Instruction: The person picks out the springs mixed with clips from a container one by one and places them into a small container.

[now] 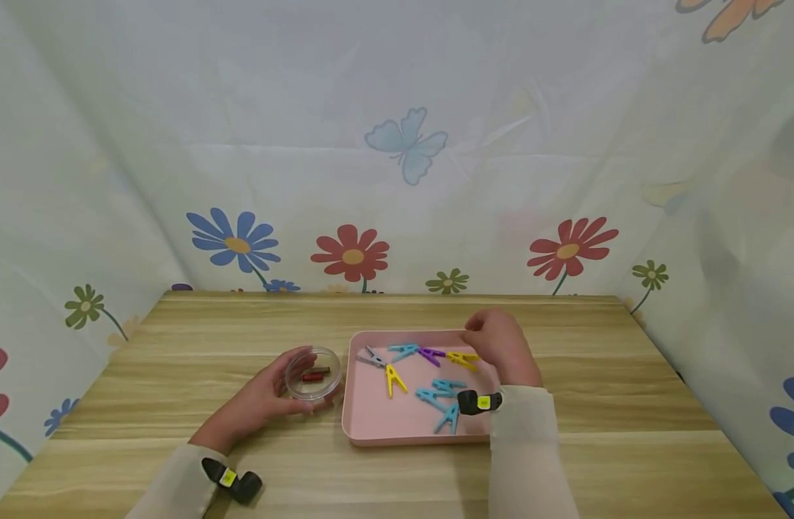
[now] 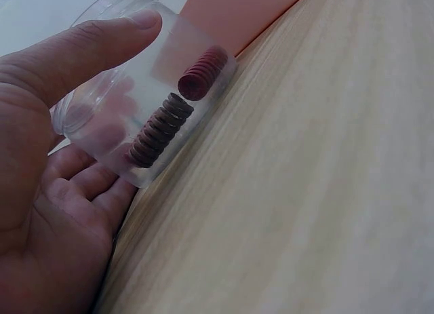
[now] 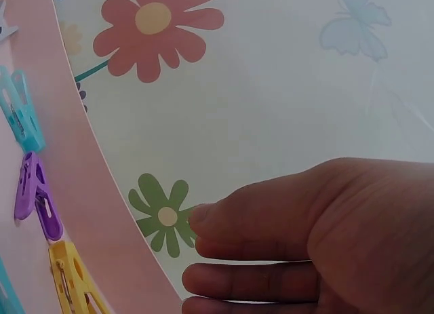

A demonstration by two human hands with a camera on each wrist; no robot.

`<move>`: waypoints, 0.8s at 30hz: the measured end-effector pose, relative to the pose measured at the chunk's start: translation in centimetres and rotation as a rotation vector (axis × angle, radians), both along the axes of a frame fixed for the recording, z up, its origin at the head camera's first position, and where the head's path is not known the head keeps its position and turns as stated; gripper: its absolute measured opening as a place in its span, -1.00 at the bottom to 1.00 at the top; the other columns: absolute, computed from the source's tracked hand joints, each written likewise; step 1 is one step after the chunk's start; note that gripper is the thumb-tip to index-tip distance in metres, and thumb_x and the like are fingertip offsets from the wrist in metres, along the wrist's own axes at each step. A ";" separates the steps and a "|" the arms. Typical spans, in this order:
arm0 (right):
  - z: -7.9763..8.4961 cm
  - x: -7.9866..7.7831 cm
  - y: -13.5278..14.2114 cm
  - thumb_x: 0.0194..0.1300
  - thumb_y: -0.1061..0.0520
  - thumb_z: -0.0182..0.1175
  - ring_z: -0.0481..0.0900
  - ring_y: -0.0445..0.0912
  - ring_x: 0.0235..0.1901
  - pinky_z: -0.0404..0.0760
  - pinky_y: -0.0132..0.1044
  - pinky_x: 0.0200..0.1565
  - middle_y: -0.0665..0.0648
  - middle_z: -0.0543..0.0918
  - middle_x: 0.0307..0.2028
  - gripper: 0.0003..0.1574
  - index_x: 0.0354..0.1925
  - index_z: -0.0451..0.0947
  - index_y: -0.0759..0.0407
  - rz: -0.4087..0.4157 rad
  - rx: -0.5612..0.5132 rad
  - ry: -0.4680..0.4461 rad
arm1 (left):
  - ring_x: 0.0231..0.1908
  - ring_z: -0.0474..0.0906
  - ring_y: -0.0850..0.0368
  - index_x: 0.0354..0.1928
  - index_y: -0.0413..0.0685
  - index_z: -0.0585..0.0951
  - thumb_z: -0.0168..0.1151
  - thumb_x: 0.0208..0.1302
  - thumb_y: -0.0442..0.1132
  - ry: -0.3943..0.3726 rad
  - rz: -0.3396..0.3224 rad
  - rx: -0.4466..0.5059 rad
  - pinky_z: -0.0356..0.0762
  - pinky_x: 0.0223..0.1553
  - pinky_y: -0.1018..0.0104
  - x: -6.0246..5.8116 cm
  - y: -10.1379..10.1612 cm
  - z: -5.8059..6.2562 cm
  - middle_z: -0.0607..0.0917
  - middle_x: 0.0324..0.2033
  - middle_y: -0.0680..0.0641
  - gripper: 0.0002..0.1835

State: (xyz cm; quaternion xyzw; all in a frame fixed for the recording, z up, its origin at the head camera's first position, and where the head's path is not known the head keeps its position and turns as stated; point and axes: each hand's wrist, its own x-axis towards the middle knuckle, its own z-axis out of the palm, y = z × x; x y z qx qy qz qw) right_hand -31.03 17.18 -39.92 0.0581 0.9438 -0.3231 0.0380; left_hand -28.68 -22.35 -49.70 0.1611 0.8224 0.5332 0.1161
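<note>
My left hand (image 1: 267,389) grips a clear plastic jar (image 1: 295,389), thumb on one side and fingers round the other. In the left wrist view the jar (image 2: 102,141) is tilted, and its threaded mouth points up and left. Inside it lie a red coil spring (image 2: 203,73) and a dark brown coil spring (image 2: 161,131). My right hand (image 1: 500,346) hovers over the far right corner of the pink tray (image 1: 371,418), fingertips right at the rim. Its fingers (image 3: 251,280) are nearly straight, thumb close to the index finger, with nothing visible between them.
In the tray lie several small clothespins: light blue ones (image 1: 432,398), yellow ones (image 1: 394,378), a purple one (image 1: 430,355) and a grey one (image 1: 373,357). The wooden table (image 1: 273,317) ends at a flowered cloth backdrop (image 1: 397,216).
</note>
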 end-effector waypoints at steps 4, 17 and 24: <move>0.0 0.0 0.1 0.28 0.03 0.25 0.57 0.03 -0.22 0.65 -0.11 -0.13 0.17 0.68 -0.16 -0.70 -0.09 0.64 0.17 -0.014 -0.005 -0.012 | 0.45 0.16 0.03 0.39 0.38 0.20 0.54 -0.08 0.02 0.000 -0.002 -0.005 0.03 0.42 -0.05 0.0 0.0 0.1 0.34 0.40 0.04 -0.03; 0.3 0.2 0.4 0.25 0.02 0.26 0.60 0.05 -0.21 0.66 -0.09 -0.16 0.22 0.70 -0.10 -0.64 -0.08 0.68 0.22 -0.051 -0.032 -0.070 | 0.45 0.16 0.05 0.37 0.42 0.21 0.54 -0.08 0.03 -0.004 0.001 0.000 0.03 0.43 -0.03 0.1 0.1 0.2 0.34 0.40 0.07 -0.04; 0.2 0.2 0.3 0.25 0.01 0.23 0.60 0.09 -0.11 0.64 0.02 -0.07 0.26 0.66 0.02 -0.56 0.01 0.63 0.25 -0.046 -0.030 -0.131 | 0.46 0.16 0.05 0.37 0.43 0.21 0.54 -0.08 0.05 -0.010 0.002 0.000 0.03 0.43 -0.03 0.1 0.0 0.2 0.34 0.40 0.07 -0.04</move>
